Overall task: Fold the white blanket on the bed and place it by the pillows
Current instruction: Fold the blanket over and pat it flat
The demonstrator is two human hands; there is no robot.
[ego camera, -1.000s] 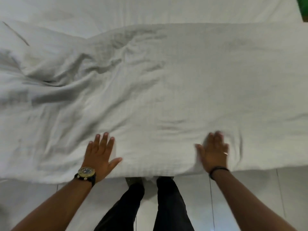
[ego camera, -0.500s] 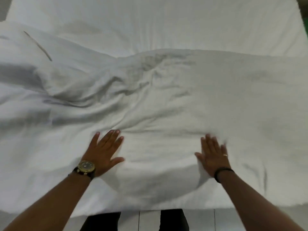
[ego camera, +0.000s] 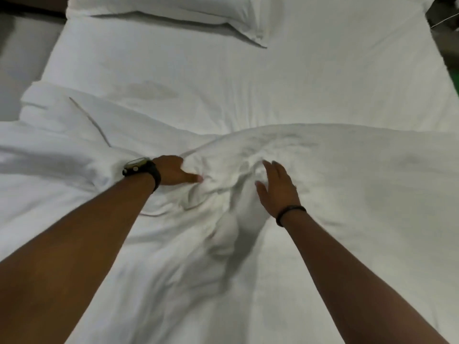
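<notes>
Where the blanket [ego camera: 335,184] bunches into soft ridges mid-bed, the left hand [ego camera: 173,173] has its fingers buried in a fold, seemingly gripping it, while the right hand [ego camera: 279,188] lies flat and spread on it just beside. A smooth pillow [ego camera: 173,8] sits well beyond.

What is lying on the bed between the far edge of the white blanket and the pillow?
In the head view, only bare bed sheet lies between the white blanket and the pillow; it shows faint creases, nothing on it.
</notes>
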